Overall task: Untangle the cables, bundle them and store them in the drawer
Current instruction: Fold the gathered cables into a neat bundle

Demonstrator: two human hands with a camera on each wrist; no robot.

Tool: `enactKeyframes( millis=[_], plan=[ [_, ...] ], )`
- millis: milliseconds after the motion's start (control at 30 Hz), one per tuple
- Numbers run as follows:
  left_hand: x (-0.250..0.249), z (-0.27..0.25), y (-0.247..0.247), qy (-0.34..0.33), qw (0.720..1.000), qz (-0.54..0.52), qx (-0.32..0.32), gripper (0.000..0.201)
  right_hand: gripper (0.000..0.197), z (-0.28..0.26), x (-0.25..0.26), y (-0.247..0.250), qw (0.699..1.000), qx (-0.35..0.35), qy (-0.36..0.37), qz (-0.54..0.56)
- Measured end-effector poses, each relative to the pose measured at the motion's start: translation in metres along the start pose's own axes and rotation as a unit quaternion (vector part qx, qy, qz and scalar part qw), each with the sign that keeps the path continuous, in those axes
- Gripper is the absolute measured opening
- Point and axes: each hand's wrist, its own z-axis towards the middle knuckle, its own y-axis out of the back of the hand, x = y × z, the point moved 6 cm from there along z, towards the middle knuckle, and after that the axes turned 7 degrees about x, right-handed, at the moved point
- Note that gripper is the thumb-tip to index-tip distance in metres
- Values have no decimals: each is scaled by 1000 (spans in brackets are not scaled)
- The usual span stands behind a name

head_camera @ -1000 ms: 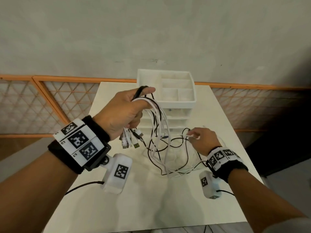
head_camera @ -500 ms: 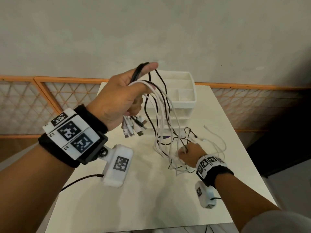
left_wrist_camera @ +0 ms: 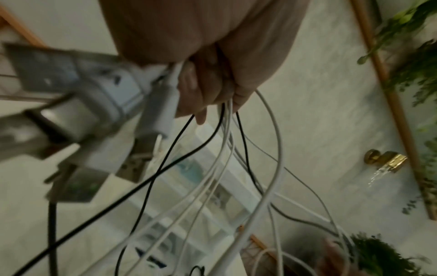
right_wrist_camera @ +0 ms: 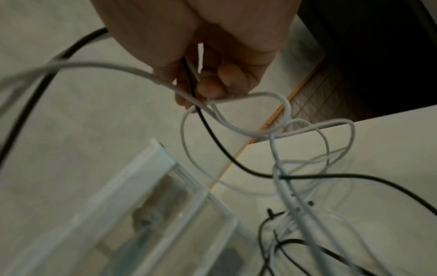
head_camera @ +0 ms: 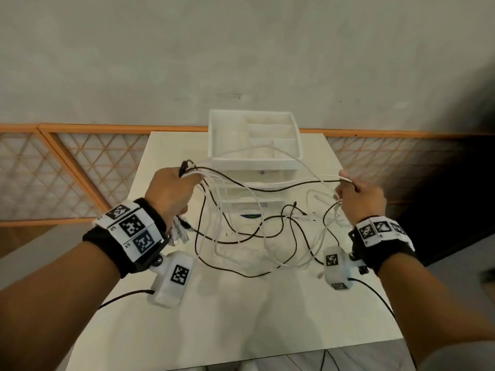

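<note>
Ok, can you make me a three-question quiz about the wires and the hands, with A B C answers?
1. Where is the white drawer organizer?
A. at the table's far edge
B. on the floor
C. in the left hand

2. What colours are the cables?
A. red and blue
B. black and white
C. all green

3. What is the right hand doing?
A. lying flat on the table
B. pinching cables
C. opening a drawer

Answers:
1 A: it stands by the wall, beyond both hands.
2 B: only black and white strands show.
3 B: its fingers curl round a black and a white strand.
</note>
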Motion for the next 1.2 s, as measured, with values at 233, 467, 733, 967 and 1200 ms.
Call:
enactKeyframes(
  millis=[233, 467, 733, 967, 1200],
  plan=[
    [-12, 0, 11, -12, 992, -109, -67, 13, 58, -8, -63, -33, 936, 149, -15, -319],
    [-26, 1, -13, -16, 992, -123, -12, 10, 47, -20, -68, -50, 975, 162, -115, -105],
    [-3, 2, -18, 46, 994, -94, -17, 33, 13, -29, 31, -47, 946, 232, 30, 225],
    [-14, 10, 22, 36, 976, -187, -107, 28, 20, -23, -40, -41, 958, 147, -96, 227],
    [-7, 14, 20, 37, 977, -178, -112, 11, 22, -19, -99, -20, 943, 39, -232, 235]
  ],
)
